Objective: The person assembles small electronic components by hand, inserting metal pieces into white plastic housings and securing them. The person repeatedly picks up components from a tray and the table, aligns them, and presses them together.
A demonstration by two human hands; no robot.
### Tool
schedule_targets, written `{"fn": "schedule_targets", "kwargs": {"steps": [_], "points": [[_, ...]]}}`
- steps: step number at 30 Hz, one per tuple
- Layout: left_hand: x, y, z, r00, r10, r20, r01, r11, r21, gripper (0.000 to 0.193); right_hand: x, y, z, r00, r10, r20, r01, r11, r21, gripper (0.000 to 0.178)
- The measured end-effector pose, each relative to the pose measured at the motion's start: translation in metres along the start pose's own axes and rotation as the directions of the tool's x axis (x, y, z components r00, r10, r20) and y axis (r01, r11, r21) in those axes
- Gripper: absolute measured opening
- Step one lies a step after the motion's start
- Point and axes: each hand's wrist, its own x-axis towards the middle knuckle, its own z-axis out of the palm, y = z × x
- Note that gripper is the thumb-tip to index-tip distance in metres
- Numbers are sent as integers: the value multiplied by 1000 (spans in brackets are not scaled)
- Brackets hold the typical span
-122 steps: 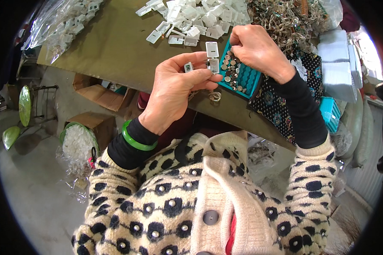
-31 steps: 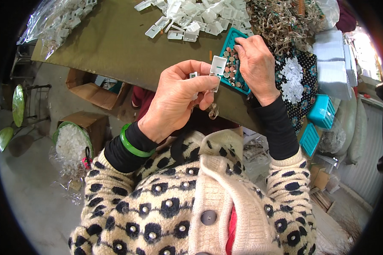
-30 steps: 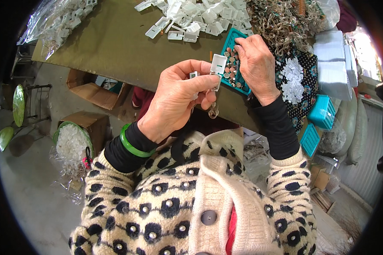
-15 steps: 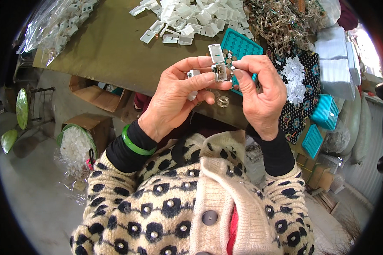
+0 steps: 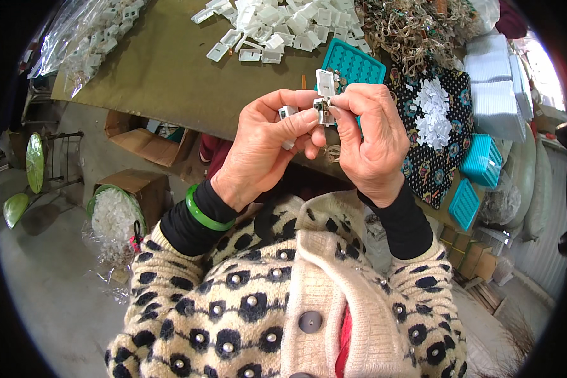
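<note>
My left hand (image 5: pixel 264 135) holds a small white plastic case (image 5: pixel 324 112) between thumb and fingers, its lid (image 5: pixel 325 83) flipped up and metal parts showing inside. A second white case (image 5: pixel 287 112) is tucked between the fingers of the same hand. My right hand (image 5: pixel 373 135) is closed, thumb and forefinger pinched at the right side of the open case. Whatever lies in that pinch is too small and covered to make out. Just behind the hands lies a teal tray (image 5: pixel 356 63) with rows of small hollows, partly hidden by my fingers.
White plastic cases (image 5: pixel 280 28) are heaped at the table's far side. A tangle of clear wires (image 5: pixel 416 31) lies far right. White slips (image 5: pixel 433 113) rest on a patterned cloth (image 5: pixel 431 176). Stacked teal trays (image 5: pixel 482 162) stand at the right, a bagged pile (image 5: pixel 101 38) at far left.
My right hand has moved left, bringing its fingertips up to the open case. The case has turned slightly in my left hand, which keeps hold of it.
</note>
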Motion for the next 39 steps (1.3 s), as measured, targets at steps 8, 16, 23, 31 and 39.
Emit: {"fn": "schedule_targets", "kwargs": {"steps": [8, 16, 23, 31, 39], "points": [[-9, 5, 3, 994, 101, 45, -106, 986, 127, 20, 0, -11, -12, 853, 421, 309, -519, 618, 591, 15], [-16, 2, 4, 981, 160, 109, -176, 970, 165, 19, -2, -19, -14, 656, 524, 544, -637, -3, 771, 28], [-14, 1, 3, 996, 55, 74, -61, 994, 93, 22, 2, -15, -15, 713, 568, 410, -648, 312, 694, 30], [-11, 1, 10, 998, -18, 58, 14, 998, 68, 21, -2, -18, -20, 919, 394, 33, -382, 865, 326, 15], [-14, -9, 23, 992, -2, 128, -10, 995, 94, 18, -11, -9, -29, 970, 226, -86, -189, 931, 313, 20]]}}
